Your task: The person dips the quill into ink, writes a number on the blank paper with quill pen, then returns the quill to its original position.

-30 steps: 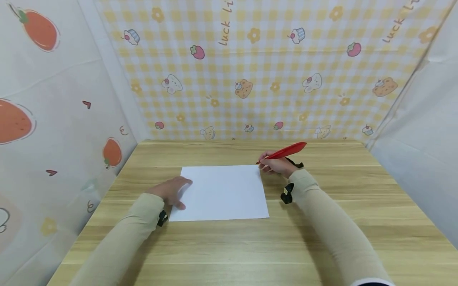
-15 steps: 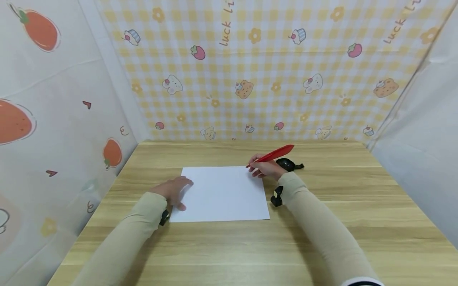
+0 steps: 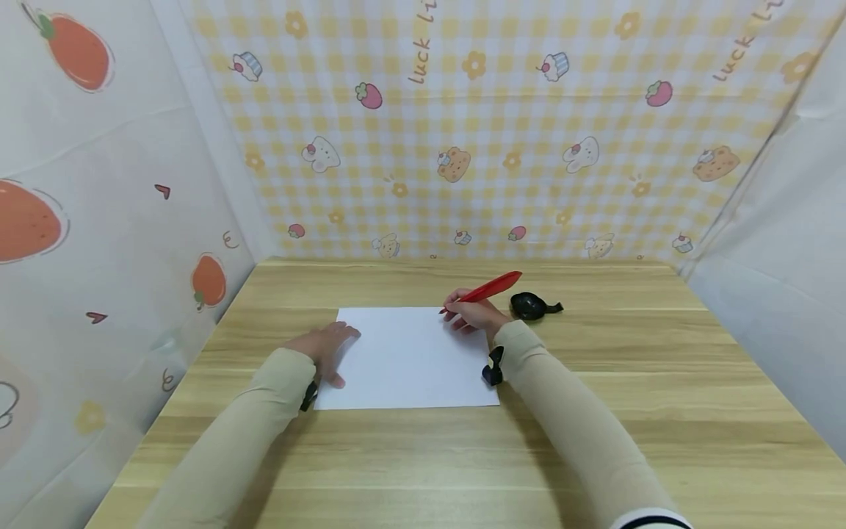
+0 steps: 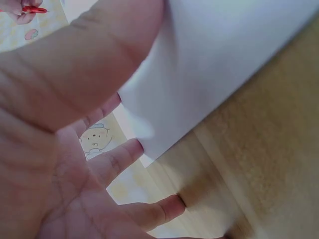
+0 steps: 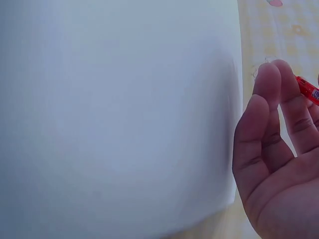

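A blank white sheet of paper (image 3: 410, 367) lies on the wooden table. My left hand (image 3: 325, 351) rests on its left edge, thumb and fingers spread out. In the left wrist view the fingertips (image 4: 133, 145) touch the sheet's edge and the wood beside it. Over the paper's upper right part, my right hand (image 3: 474, 312) pinches a red feather pen (image 3: 489, 287), whose tip points down and left near the top edge. The right wrist view catches just a bit of the red pen (image 5: 309, 91) behind the fingers; whether the tip touches paper cannot be told.
A black rounded object with a short stem (image 3: 531, 306) lies just right of my right hand. Behind the wooden table (image 3: 410, 470) stands a yellow checked cloth backdrop (image 3: 423, 125), with a white printed cloth (image 3: 132, 242) at the left.
My right hand has moved left with the feather pen, from the sheet's top right corner to over the paper. The black object behind it has come into full view. My left hand stays put.
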{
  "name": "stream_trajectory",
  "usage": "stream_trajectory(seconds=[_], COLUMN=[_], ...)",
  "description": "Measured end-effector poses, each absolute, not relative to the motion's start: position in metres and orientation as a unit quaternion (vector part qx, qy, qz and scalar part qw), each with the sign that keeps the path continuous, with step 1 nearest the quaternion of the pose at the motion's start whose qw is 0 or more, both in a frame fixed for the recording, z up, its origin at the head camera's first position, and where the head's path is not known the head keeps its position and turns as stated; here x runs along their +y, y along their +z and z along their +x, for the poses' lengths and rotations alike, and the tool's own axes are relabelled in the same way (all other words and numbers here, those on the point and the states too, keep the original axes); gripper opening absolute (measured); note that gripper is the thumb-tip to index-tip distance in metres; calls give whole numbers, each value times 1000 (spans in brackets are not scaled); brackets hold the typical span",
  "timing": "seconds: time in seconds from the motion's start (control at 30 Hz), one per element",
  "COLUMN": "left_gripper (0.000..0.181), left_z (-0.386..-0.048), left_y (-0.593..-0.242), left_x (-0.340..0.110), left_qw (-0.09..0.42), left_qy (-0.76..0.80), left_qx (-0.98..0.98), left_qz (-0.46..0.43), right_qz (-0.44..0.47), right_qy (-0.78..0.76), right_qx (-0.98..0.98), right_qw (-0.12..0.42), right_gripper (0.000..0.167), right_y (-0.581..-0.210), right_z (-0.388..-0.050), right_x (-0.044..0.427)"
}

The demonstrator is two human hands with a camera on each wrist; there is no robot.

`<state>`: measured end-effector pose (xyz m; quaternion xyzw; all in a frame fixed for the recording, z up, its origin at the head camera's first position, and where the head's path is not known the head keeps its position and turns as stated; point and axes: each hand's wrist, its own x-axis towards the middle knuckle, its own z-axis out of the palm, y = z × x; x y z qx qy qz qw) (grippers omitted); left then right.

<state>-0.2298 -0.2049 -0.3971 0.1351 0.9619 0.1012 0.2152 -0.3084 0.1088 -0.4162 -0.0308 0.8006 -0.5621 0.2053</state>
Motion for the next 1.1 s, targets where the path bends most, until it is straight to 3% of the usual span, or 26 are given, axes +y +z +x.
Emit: stream_trajectory(seconds=[0.53, 1.1], left_gripper=[102, 104], left_z=[-227, -231], left_y=[-394, -394], left_x=[-204, -203], left_qw=[215, 211], left_qy=[96, 89], left_qx=[963, 964], left_qz=[128, 137], right_qz=[-41, -47], right_qy=[-557, -540], right_qx=[807, 814], right_qw=[193, 210], right_gripper=[7, 14], right_y=[-421, -423], right_z=[-310, -318], right_x=[72, 49])
